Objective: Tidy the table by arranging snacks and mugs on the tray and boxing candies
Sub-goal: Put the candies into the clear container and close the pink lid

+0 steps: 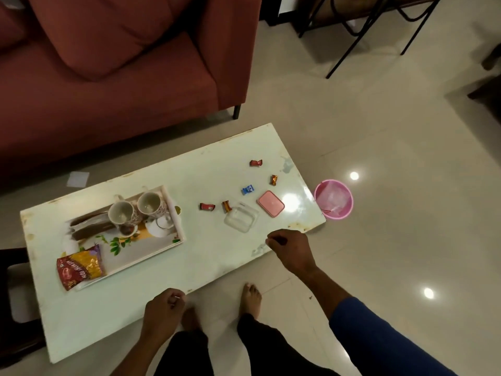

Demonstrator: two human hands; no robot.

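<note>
Both hands sit right at the near edge of the surface (189,169). Left hand (162,308) hangs over the near edge with fingers curled in loosely, and I can't see anything in it. Right hand (291,248) is over the near right corner, knuckles up, fingers bent under with the thumb tucked against them; can't tell if it's pinching something, looks like nothing.

Just beyond the right hand is the clear candy box (241,219), open, with its pink lid (271,207) lying flat just beside it on the right. Five wrapped candies are loose on the surface around it: a red one (207,206) and a brown-orange one (226,206) to the box's left, the second nearly touching it, a blue one (249,190) behind, another brown one (274,179) and a red one (256,163) further back.

Over on the left, the tray (173,213) holds two mugs (135,210) standing upright side by side, brown snack packets (89,226), and a red-yellow snack bag (80,268) hanging over its near corner.

Plenty of bare surface between tray and candies, and along the near edge. A pink bin (334,203) stands on the floor just off the right end, and a red sofa (122,77) runs close behind.
</note>
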